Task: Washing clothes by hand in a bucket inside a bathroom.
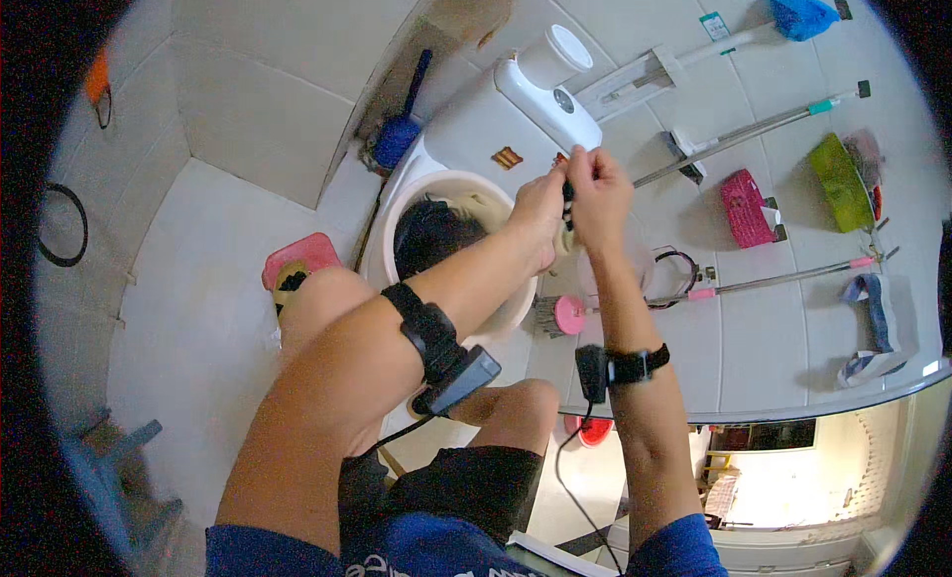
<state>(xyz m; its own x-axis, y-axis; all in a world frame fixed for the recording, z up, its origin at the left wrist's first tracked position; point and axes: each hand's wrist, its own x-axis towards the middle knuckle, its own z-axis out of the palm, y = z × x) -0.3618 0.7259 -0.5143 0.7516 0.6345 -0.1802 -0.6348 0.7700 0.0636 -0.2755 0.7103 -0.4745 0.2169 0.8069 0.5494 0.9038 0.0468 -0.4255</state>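
Both my hands are raised side by side above the right rim of a pale round tub [510, 304]. My left hand [538, 215] is closed, and my right hand [601, 188] is closed just beside it. Between them they grip a small dark-and-light striped cloth [568, 212]; most of it is hidden by my fingers, so its kind does not show. Inside the tub lies a bunched black cloth [428, 238], with cream-coloured cloth [474, 205] next to it. My left forearm crosses over the tub and hides part of it.
Behind the tub stands a white toilet [491, 111], with a blue toilet brush [400, 136] to its left. A pink plastic piece [300, 257] is by my left knee. Along the right wall hang mops, a pink brush [568, 314], a magenta basket [746, 208] and a green basket [841, 183].
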